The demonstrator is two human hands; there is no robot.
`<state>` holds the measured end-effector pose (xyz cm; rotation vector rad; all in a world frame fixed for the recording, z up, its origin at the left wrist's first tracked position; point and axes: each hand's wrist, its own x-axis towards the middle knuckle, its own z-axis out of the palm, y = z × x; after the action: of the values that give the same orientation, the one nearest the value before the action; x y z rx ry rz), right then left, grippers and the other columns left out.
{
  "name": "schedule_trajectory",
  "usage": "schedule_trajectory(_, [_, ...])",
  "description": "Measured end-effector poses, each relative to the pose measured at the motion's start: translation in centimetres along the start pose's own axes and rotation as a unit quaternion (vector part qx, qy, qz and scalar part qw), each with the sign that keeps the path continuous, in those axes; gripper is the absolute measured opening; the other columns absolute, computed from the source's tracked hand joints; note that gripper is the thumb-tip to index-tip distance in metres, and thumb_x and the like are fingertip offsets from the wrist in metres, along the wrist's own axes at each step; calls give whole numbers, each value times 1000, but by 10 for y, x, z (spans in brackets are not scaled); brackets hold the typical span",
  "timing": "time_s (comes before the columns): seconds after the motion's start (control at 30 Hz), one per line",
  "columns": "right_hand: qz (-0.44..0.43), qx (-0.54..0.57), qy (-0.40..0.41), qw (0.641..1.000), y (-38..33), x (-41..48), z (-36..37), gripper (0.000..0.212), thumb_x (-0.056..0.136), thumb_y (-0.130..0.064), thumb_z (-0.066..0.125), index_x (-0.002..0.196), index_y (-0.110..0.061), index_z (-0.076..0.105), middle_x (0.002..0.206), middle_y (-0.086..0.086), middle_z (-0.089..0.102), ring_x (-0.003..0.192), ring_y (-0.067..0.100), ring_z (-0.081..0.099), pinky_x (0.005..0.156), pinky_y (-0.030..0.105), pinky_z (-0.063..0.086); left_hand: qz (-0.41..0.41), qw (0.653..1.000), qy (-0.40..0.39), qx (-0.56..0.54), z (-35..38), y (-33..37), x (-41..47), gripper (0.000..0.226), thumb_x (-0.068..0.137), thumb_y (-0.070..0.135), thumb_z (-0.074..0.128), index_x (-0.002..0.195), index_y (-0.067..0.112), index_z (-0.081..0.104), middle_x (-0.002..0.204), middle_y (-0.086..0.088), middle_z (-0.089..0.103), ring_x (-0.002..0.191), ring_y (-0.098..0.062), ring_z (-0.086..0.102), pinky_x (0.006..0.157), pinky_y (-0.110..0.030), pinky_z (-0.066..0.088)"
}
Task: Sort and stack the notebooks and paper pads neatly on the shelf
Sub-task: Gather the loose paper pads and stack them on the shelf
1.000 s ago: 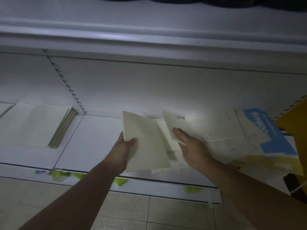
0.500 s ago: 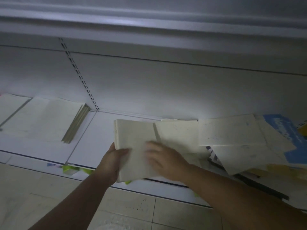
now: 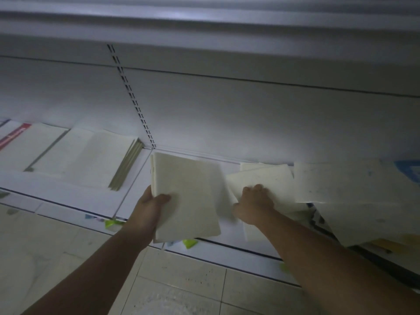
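Dim light, head view looking down at a low white shelf [image 3: 68,196]; my left hand [image 3: 150,208] is clamped on a small bundle of cream notebooks [image 3: 186,196], thumb on the top cover and fingers underneath, at the bundle's lower left corner; the bundle hangs over the shelf's front edge, tilted a little, its far end just right of the perforated upright [image 3: 134,103] in the back panel; my right hand [image 3: 253,204] lies knuckles-up on a loose cream pad [image 3: 261,178] just beside the bundle, fingers curled over the paper; blurred, so I cannot tell whether it has closed on the pad or only presses it; further right, a messy spread of pads [image 3: 345,185] overlaps at odd angles, with a blue cover [image 3: 409,171] showing at the far edge; left of the upright, a neat stack [image 3: 97,162] sits flat on the shelf, page edges facing right, more flat stock beside it, one with a red stripe [image 3: 14,136]; green price tags [image 3: 189,243] on the shelf lip; pale tiled floor [image 3: 68,258] below.
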<state>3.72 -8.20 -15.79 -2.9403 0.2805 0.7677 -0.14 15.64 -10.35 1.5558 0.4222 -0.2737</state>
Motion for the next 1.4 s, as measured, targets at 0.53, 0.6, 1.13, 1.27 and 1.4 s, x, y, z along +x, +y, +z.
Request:
schedule_trajectory(0.53, [-486, 12, 306, 819, 18, -105, -44, 47, 73, -19, 41, 109, -27, 69, 112, -7, 70, 98, 11, 68, 78, 35, 58, -44, 993, 5, -106, 38, 37, -51, 15, 86, 10, 54, 95, 14, 66, 69, -11, 69, 67, -29, 62, 63, -33, 50])
schedule_trajectory(0.6, [-541, 15, 283, 792, 19, -100, -40, 43, 77, -18, 42, 114, -28, 62, 117, -8, 68, 106, 13, 63, 93, 33, 51, -50, 990, 36, -127, 29, 37, -57, 16, 91, 18, 54, 98, 12, 67, 79, -15, 70, 74, -31, 64, 70, -37, 51])
schedule_trajectory(1.13, [-171, 540, -210, 797, -140, -158, -71, 32, 96, -27, 53, 120, -7, 59, 103, 8, 67, 93, 28, 62, 78, 33, 50, 9, 969, 105, -222, -106, 36, -125, 34, 89, 4, 54, 122, 13, 55, 114, -21, 65, 97, -38, 63, 79, -42, 54])
schedule_trajectory(1.27, [-175, 570, -198, 778, -208, -171, -68, 12, 97, -21, 51, 102, -18, 62, 92, 11, 68, 80, 28, 64, 61, 31, 50, 38, 969, 95, -223, -167, 33, -121, 36, 91, 9, 53, 126, 14, 52, 113, -19, 65, 102, -38, 62, 81, -42, 54])
schedule_trajectory(1.4, [-190, 578, -183, 772, -291, -184, -52, 19, 98, -17, 50, 115, -22, 55, 104, 9, 66, 90, 28, 64, 65, 36, 54, 44, 976, 59, -206, -254, 29, -118, 51, 77, 16, 61, 127, 17, 48, 114, -15, 65, 100, -32, 64, 73, -35, 56])
